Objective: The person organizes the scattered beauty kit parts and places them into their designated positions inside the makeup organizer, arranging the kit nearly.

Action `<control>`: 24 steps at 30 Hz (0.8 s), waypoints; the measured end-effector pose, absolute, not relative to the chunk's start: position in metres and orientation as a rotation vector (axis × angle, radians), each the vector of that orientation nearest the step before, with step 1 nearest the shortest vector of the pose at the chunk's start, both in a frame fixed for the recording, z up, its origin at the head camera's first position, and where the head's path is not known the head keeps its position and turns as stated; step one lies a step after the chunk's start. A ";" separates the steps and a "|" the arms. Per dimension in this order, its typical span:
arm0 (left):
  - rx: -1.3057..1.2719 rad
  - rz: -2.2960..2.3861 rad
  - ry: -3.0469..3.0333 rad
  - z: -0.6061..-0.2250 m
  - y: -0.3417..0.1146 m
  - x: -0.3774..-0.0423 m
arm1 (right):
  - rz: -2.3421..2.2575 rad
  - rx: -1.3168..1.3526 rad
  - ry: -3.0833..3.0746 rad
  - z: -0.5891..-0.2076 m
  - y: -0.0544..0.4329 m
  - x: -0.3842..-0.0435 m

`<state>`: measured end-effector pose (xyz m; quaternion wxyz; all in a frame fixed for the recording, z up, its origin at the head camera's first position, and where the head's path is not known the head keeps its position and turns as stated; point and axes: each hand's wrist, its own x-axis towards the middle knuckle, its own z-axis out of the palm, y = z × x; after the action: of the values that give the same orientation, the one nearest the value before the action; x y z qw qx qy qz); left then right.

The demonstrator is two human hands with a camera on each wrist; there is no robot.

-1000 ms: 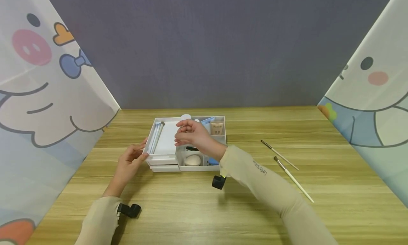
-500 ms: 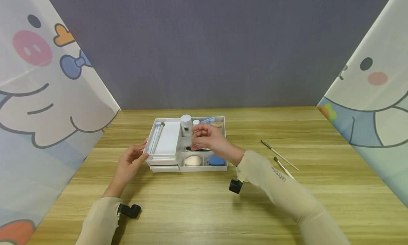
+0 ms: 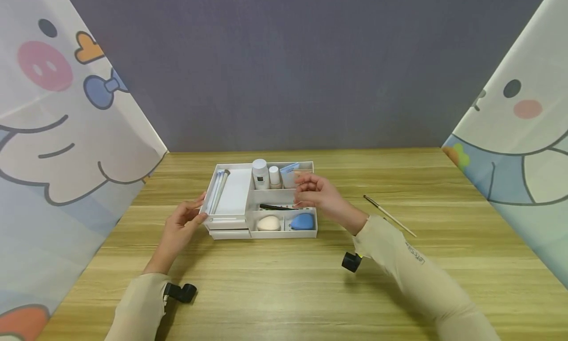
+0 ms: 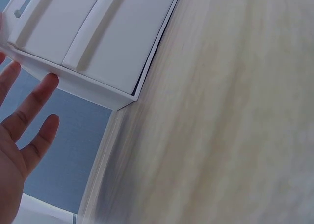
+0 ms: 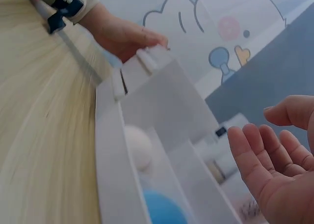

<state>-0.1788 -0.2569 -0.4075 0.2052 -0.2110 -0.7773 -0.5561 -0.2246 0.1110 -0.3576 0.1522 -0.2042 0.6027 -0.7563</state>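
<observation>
A white makeup organizer (image 3: 226, 221) with drawers at its left stands on the wooden table. My left hand (image 3: 181, 227) rests against its left side, fingers stretched out along the wall in the left wrist view. My right hand (image 3: 321, 194) hovers over the right end of the organizer, fingers loosely bent, nothing held in the right wrist view. Its compartments hold a white bottle (image 3: 261, 176), a smaller white-capped bottle (image 3: 274, 176), a light blue tube (image 3: 289, 175), a black slim item (image 3: 275, 207), a cream makeup sponge (image 3: 268, 223) and a blue makeup sponge (image 3: 302, 221).
Several makeup brushes (image 3: 218, 192) lie in the organizer's left tray. Another makeup brush (image 3: 389, 215) lies on the table at right, and my right sleeve (image 3: 412, 267) passes close to it. A grey backdrop (image 3: 306, 75) stands behind the table (image 3: 248, 291).
My right hand has drawn back rightward across the organizer, uncovering the bottles and sponges. The second brush on the table is now behind my right arm. My left hand has stayed put.
</observation>
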 end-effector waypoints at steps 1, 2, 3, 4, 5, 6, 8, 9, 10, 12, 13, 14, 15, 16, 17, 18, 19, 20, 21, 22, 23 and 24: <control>-0.585 -1.548 -2.170 -0.408 -0.257 -0.179 | -2.170 -0.587 1.730 -0.360 0.115 -0.224; -0.582 -1.547 -2.172 -0.408 -0.257 -0.179 | -2.169 -0.585 1.736 -0.362 0.120 -0.224; -0.580 -1.549 -2.175 -0.407 -0.257 -0.178 | -2.163 -0.578 1.749 -0.364 0.124 -0.223; -0.578 -1.549 -2.178 -0.407 -0.257 -0.178 | -2.162 -0.568 1.756 -0.366 0.129 -0.222; -0.576 -1.547 -2.181 -0.407 -0.257 -0.178 | -2.157 -0.551 1.768 -0.368 0.133 -0.222; -0.574 -1.549 -2.182 -0.407 -0.257 -0.178 | -2.149 -0.539 1.786 -0.370 0.138 -0.222; -0.567 -1.545 -2.188 -0.406 -0.257 -0.178 | -2.136 -0.517 1.817 -0.374 0.146 -0.222; -0.561 -1.542 -2.192 -0.406 -0.257 -0.178 | -2.125 -0.508 1.834 -0.375 0.150 -0.222; -0.556 -1.542 -2.194 -0.406 -0.257 -0.178 | -2.118 -0.496 1.845 -0.377 0.155 -0.222; -0.549 -1.542 -2.199 -0.407 -0.257 -0.178 | -2.104 -0.481 1.865 -0.379 0.163 -0.221; -0.546 -1.536 -2.205 -0.407 -0.257 -0.178 | -2.094 -0.473 1.876 -0.380 0.168 -0.220; -0.544 -1.533 -2.210 -0.407 -0.257 -0.178 | -2.088 -0.466 1.882 -0.381 0.172 -0.220; -0.541 -1.533 -2.213 -0.407 -0.257 -0.178 | -2.076 -0.455 1.893 -0.382 0.177 -0.220; -0.541 -1.532 -2.216 -0.407 -0.257 -0.178 | -2.069 -0.448 1.900 -0.383 0.181 -0.219; -0.539 -1.527 -2.221 -0.407 -0.257 -0.178 | -2.057 -0.440 1.912 -0.384 0.186 -0.219; -0.539 -1.524 -2.223 -0.406 -0.257 -0.178 | -2.047 -0.433 1.922 -0.384 0.191 -0.219; -0.538 -1.521 -2.225 -0.406 -0.257 -0.178 | -2.036 -0.434 1.934 -0.385 0.196 -0.219; -0.538 -1.521 -2.224 -0.406 -0.257 -0.178 | -2.031 -0.430 1.939 -0.386 0.200 -0.219; -0.539 -1.520 -2.222 -0.406 -0.257 -0.178 | -2.022 -0.428 1.950 -0.386 0.204 -0.219; -0.539 -1.520 -2.220 -0.406 -0.257 -0.178 | -2.013 -0.433 1.961 -0.387 0.209 -0.219; -0.542 -1.525 -2.215 -0.406 -0.257 -0.178 | -2.003 -0.439 1.972 -0.388 0.213 -0.219; -0.544 -1.530 -2.210 -0.406 -0.257 -0.178 | -1.992 -0.446 1.985 -0.388 0.217 -0.219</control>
<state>-0.1779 -0.2566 -0.4064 0.1982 -0.1945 -0.7899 -0.5467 -0.2189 0.2174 -0.3882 0.1467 -0.1549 0.6895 -0.6921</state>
